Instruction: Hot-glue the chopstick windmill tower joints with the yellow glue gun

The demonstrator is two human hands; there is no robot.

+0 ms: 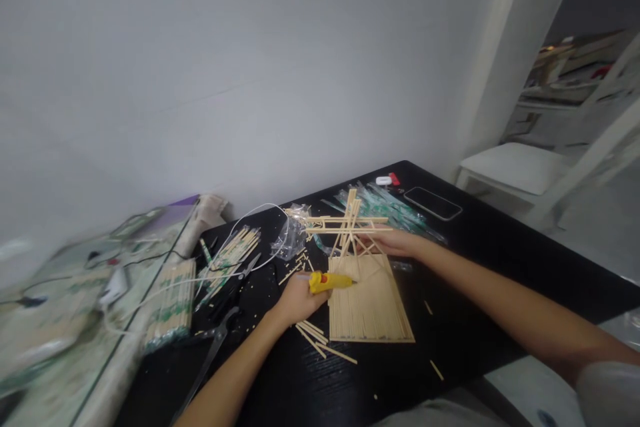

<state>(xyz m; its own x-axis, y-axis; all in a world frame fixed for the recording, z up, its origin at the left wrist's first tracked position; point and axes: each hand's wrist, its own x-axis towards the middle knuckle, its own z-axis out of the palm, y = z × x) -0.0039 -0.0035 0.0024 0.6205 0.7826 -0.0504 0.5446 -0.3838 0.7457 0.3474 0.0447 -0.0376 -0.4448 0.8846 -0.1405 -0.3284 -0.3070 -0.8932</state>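
Observation:
My left hand [295,298] is closed round a yellow glue gun [330,281], its nozzle pointing right over a flat mat of wooden sticks [370,310] on the black table [480,267]. A frame of crossed sticks [349,227] stands at the mat's far edge. My right hand [395,241] reaches in from the right and grips that frame at its base. A white cord [260,213] loops away from the gun toward the left.
Loose sticks [320,340] lie by the mat, with stick bundles [173,303], pliers [213,340] and plastic wrappers [395,210] around. A phone [433,203] lies at the far right. A cluttered glass surface [75,320] sits left, a white chair [515,170] beyond the table.

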